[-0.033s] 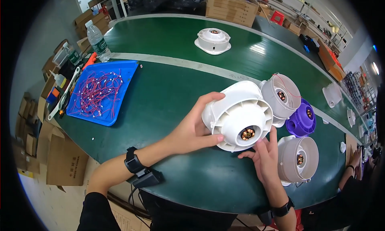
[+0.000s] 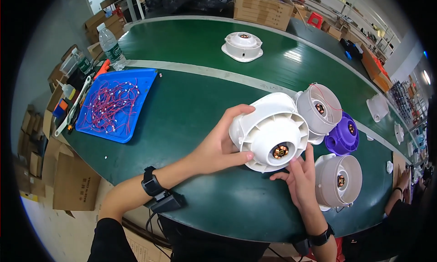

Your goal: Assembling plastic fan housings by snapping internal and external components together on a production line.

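A white round fan housing (image 2: 266, 114) with ribs and a copper-wound motor core in its middle is held tilted above the green table. My left hand (image 2: 223, 146) grips its left side, thumb on the front rim and fingers over the outer wall. At the lower right edge, my right hand (image 2: 298, 180) has bent fingertips against the rim; what lies behind them is hidden. Close to the right hand stands a whitish cylindrical housing (image 2: 353, 182) with a copper core. Beyond it are a purple housing (image 2: 336, 141) and another whitish one (image 2: 330, 98) with a red wire.
A blue tray (image 2: 148, 86) of red wires with white connectors lies at left, beside tools (image 2: 75, 105) and plastic bottles (image 2: 109, 43). Farther back, a white housing (image 2: 241, 48) sits on the green belt (image 2: 182, 39). Another person's hand (image 2: 403, 182) shows at far right.
The white housing on the far belt sits very slightly farther right. My hands and the held fan housing look almost the same.
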`<state>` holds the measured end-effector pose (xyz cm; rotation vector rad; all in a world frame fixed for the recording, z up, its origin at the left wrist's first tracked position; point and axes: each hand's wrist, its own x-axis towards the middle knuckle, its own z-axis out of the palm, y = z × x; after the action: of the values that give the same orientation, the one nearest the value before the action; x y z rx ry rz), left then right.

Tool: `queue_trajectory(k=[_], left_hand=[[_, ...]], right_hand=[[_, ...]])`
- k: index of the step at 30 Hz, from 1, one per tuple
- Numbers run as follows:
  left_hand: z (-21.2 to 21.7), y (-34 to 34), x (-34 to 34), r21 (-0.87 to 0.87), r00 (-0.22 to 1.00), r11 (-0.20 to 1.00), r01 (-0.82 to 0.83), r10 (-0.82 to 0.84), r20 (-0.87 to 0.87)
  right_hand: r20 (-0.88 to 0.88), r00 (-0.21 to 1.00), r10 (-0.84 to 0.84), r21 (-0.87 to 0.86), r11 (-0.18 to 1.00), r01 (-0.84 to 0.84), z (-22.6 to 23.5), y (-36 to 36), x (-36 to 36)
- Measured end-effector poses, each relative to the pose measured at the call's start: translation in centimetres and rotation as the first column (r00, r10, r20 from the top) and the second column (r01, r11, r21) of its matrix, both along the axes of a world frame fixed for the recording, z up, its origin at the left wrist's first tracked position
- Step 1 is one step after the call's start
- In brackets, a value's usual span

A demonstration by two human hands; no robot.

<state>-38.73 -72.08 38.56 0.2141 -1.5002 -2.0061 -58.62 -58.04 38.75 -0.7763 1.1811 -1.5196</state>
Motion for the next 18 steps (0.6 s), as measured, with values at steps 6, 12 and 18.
queue_trajectory(k=[6,12,18], left_hand=[[-0.6,-0.5,-0.2,-0.067,1.000,0.998,-0.003,0.001,-0.018],[-0.8,-0.3,0.0,-0.044,0.998,0.999,0.002,-0.005,-0.067],[-0.8,0.6,0.2,-0.810,0.984,0.567,-0.152,0.162,-0.071]], right_hand=[[0.001,1.000,-0.009,0.019,1.000,0.009,0.1,0.0,0.1],[-0.015,1.000,-0.009,0.014,1.000,0.009,-0.2,0.0,0.0],[0.204,0.978,-0.045,-0.156,0.985,0.078,-1.6,0.5,-0.5]])
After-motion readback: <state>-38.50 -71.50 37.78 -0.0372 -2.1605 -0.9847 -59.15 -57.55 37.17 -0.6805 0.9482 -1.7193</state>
